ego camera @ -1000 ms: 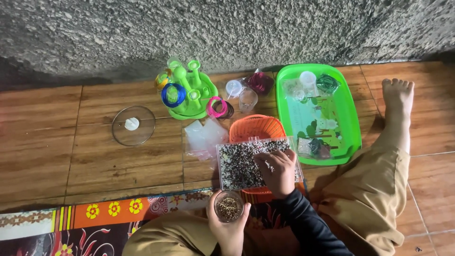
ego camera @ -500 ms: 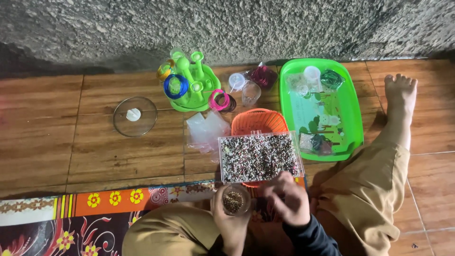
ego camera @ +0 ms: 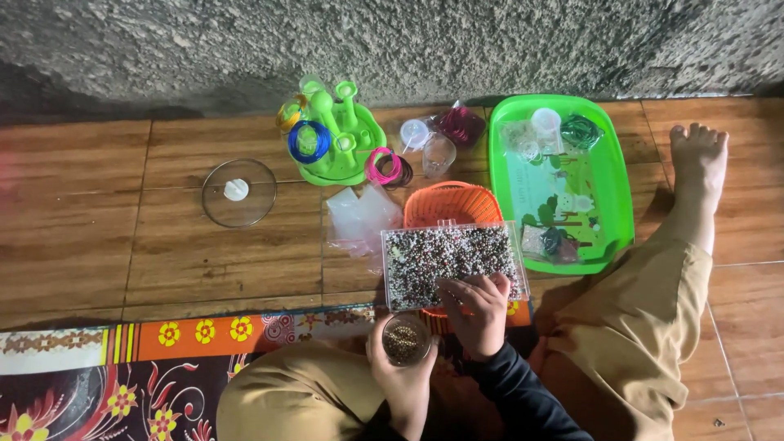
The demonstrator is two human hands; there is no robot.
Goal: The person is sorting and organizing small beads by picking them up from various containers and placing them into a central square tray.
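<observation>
R fingers (ego camera: 457,287) in bead box (ego camera: 445,255); L hand (ego camera: 402,371) holds cup (ego camera: 406,340).

This looks like a home, with craft work done sitting on the floor. The floor (ego camera: 163,253) is laid with brown wood-look tiles and meets a rough grey plastered wall (ego camera: 408,41). A patterned mat (ego camera: 122,359) with orange border and flowers lies under the seated, barefoot person. Household plastic ware is spread about: a green tray (ego camera: 612,171), an orange basket (ego camera: 452,206), a glass pot lid (ego camera: 238,193), and a clear box of beads (ego camera: 445,257).
</observation>
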